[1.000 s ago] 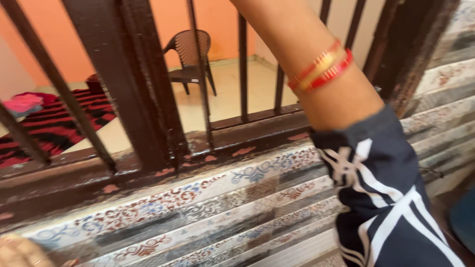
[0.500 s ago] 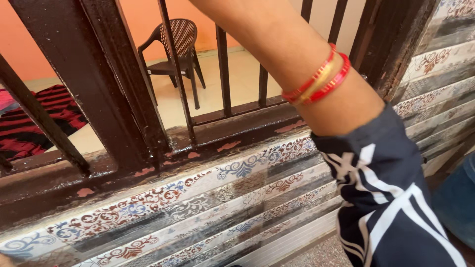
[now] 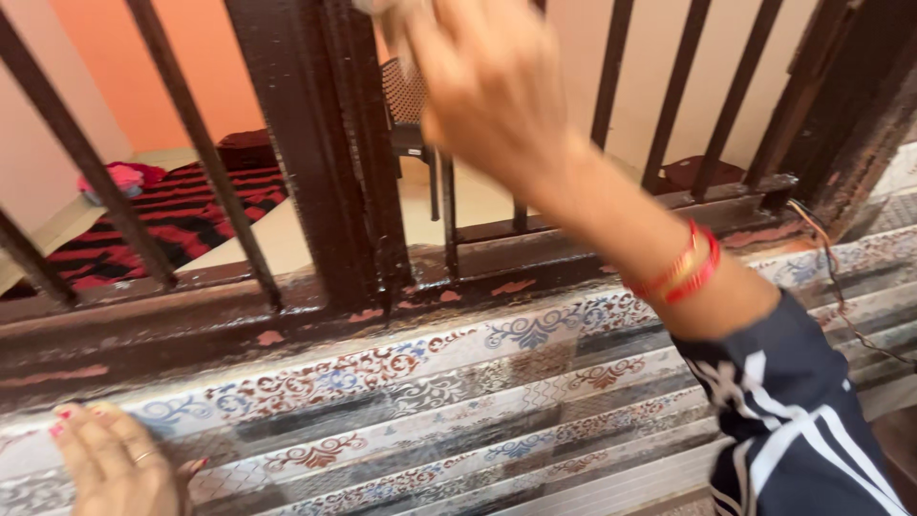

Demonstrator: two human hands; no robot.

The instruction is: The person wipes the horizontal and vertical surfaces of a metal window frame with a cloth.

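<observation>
My right hand (image 3: 482, 91) is raised at the top centre, blurred, in front of the dark brown window grille (image 3: 315, 162). Its fingers curl around a pale scrap that looks like cloth (image 3: 380, 8), right beside the thick upright bar. Red and gold bangles (image 3: 683, 272) ring the wrist above a dark sleeve with white stripes (image 3: 793, 430). My left hand (image 3: 115, 463) lies flat at the bottom left on the patterned tiled wall (image 3: 430, 382), fingers spread, holding nothing.
The worn sill (image 3: 191, 325) under the bars has flaking paint. Through the grille I see a dark plastic chair (image 3: 411, 105), a red and black striped rug (image 3: 181, 215) and an orange wall. A thin wire (image 3: 831, 258) hangs at the right.
My right arm has come down and left, bringing the hand into view by the thick bar. My left hand now shows on the tiles. The view has shifted right.
</observation>
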